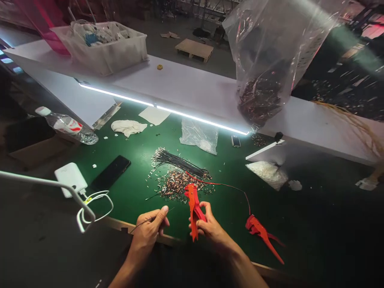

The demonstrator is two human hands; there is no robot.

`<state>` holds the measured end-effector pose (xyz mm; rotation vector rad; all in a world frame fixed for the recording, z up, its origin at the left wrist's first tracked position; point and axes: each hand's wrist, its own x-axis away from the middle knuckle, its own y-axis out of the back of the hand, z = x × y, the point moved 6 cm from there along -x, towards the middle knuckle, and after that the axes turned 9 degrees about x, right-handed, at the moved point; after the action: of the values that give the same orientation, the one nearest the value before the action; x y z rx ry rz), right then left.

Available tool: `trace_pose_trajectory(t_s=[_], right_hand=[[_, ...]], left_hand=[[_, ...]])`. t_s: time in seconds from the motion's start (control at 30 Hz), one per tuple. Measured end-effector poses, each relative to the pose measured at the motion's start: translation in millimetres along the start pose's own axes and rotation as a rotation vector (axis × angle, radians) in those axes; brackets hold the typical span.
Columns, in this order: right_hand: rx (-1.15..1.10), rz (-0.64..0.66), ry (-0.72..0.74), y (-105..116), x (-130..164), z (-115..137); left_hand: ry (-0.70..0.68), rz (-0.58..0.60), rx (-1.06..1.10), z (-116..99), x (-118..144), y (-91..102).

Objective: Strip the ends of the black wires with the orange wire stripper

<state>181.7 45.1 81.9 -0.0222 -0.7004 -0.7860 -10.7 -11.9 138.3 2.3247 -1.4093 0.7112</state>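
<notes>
The stripper (pixel 194 210) sits low and centre in the frame, upright in the right hand (pixel 210 226), whose grip is closed round the red handles, nose pointing up toward the work. Just left of it, the left hand (pixel 148 230) pinches a thin black wire (pixel 141 225) between thumb and fingertip, the free end aimed at the tool, so both meet close to the body. Above them lies a bundle of black wires (pixel 180 162) beside a scatter of cut ends (pixel 177 184), within easy reach on the green bench (pixel 135 144). A second red stripper (pixel 261 232) lies to the right, a red wire (pixel 231 187) curling past it. A phone (pixel 111 172) and a power bank (pixel 70 178) rest at the left, clear of the offcuts. A clear bag (pixel 270 60) hangs at upper right.
</notes>
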Motion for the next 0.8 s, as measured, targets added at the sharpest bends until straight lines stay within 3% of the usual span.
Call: trace_pose_trajectory(t_s=[0.07, 0.13, 0.2, 0.3, 0.47, 0.63, 0.8], right_hand=[[-0.163, 0.043, 0.022, -10, 15, 16], [-0.575, 0.102, 0.029, -21, 24, 33], [-0.753, 0.123, 0.030, -28, 28, 44], [-0.731, 0.101, 0.057, -31, 31, 52], [-0.609, 0.173, 0.115, -28, 36, 59], [-0.555, 0.069, 0.131, -18, 29, 60], [-0.586, 0.112, 0.144, -24, 22, 56]], left_hand=[[0.013, 0.028, 0.022, -5, 0, -3.4], [0.027, 0.059, 0.037, -8, 2, -7.7], [0.037, 0.079, 0.053, -10, 6, -11.5], [0.035, 0.088, 0.084, -15, 13, -15.0], [0.045, 0.150, 0.094, -21, 24, -21.8], [0.028, 0.193, 0.050, -21, 27, -33.9], [-0.004, 0.195, 0.064, -16, 27, -41.9]])
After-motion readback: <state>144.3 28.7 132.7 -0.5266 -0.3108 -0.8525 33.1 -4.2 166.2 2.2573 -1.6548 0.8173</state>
